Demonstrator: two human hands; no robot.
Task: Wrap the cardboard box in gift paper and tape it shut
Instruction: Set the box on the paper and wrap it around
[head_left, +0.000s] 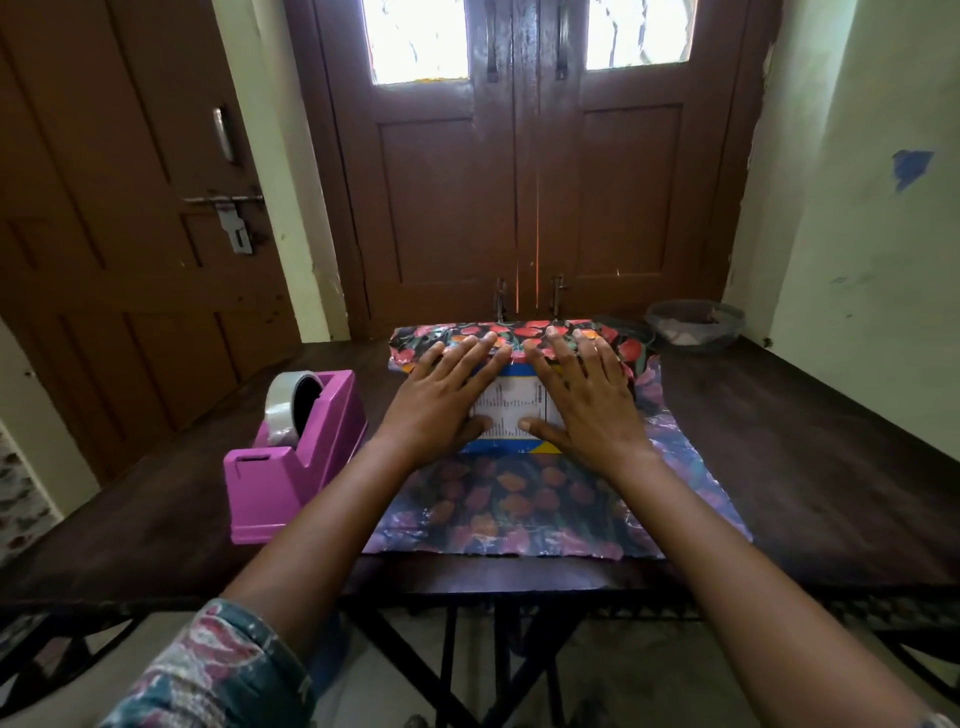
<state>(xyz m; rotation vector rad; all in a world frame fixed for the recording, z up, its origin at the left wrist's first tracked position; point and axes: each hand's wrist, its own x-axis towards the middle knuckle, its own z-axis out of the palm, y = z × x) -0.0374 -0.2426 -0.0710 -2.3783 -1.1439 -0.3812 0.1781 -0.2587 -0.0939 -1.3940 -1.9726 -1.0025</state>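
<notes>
Daylight comes through two panes (415, 39) in the door (519, 208), blown out to white (only faint grey streaks show in them). The room is dim and the table (779, 441) lies dark. Glare shines on the paper (467, 332) and tape roll (283, 410). Wide-angle bending curves the edges, and the near sleeve (208, 670) is soft.

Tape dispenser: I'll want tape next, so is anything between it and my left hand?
Nothing visible. The tape dispenser stands on the table just left of the left hand, which presses flat on the cardboard box and gift paper; only tabletop lies between them.
</notes>
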